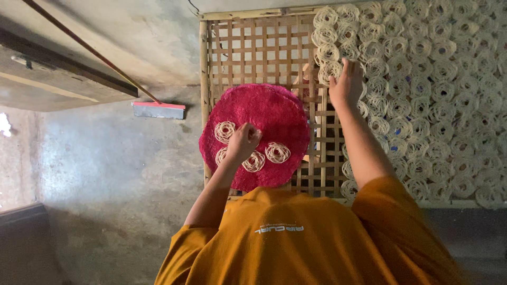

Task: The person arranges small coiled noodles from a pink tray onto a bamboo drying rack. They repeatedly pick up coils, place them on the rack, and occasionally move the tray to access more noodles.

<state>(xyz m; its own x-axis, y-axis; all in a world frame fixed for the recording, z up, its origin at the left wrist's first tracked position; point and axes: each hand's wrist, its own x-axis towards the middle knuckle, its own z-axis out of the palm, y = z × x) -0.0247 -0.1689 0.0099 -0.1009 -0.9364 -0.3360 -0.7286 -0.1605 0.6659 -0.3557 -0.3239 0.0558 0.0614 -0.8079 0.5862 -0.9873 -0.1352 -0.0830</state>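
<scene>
A round red woven mat (274,108) lies on a bamboo lattice tray (248,47). Three pale noodle coils show on the mat: coil one (225,131), coil two (277,152), coil three (255,161). My left hand (243,142) is over the mat with its fingers curled down onto another noodle coil (221,156) that it partly hides. My right hand (346,84) reaches farther out, palm down and fingers spread, touching the edge of the rows of noodle coils (422,95) that cover the right part of the tray. Orange sleeves cover both upper arms.
A broom with a red and grey head (158,110) and a long thin handle (79,42) lies on the concrete floor (105,169) left of the tray. A wooden plank (47,79) sits at the upper left. A dark object (24,243) is at the lower left.
</scene>
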